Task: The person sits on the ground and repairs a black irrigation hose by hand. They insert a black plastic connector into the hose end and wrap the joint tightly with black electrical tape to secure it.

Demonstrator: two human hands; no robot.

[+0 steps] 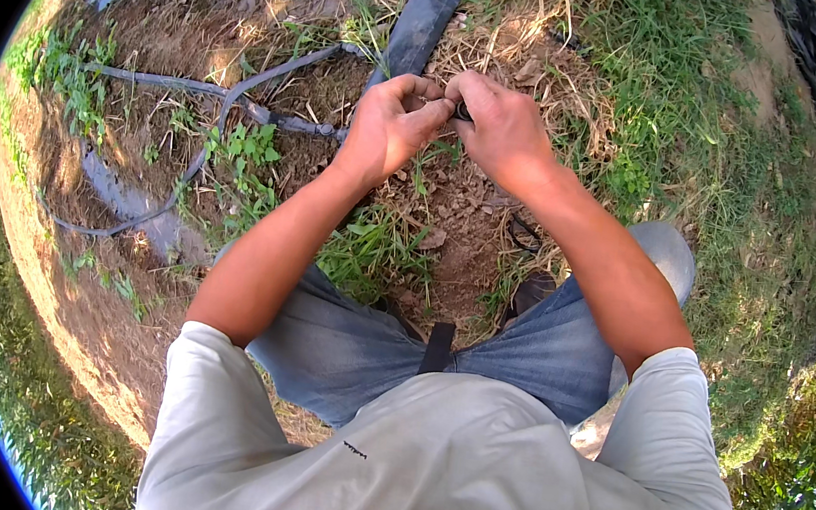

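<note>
My left hand (395, 125) and my right hand (503, 130) meet in front of me, fingertips nearly touching. Between them is a small dark round piece (463, 111), mostly covered by the fingers; its exact kind is hidden. Thumb and fingers of the right hand close around it, and the left hand's pinched fingertips press at its left side. A wide, flat black hose (429, 18) runs away from me just beyond the left hand. Left of that hand, a thin dark pipe with a fitting (326, 131) lies on the ground and reaches toward the hose.
A thin grey tube (199, 159) curves over the soil at left, past a grey strip of sheeting (138, 199). A small black loop (524, 234) lies near my foot. Grass (690, 116) covers the right side, with a dark bundle of tubing (815, 55) at far right.
</note>
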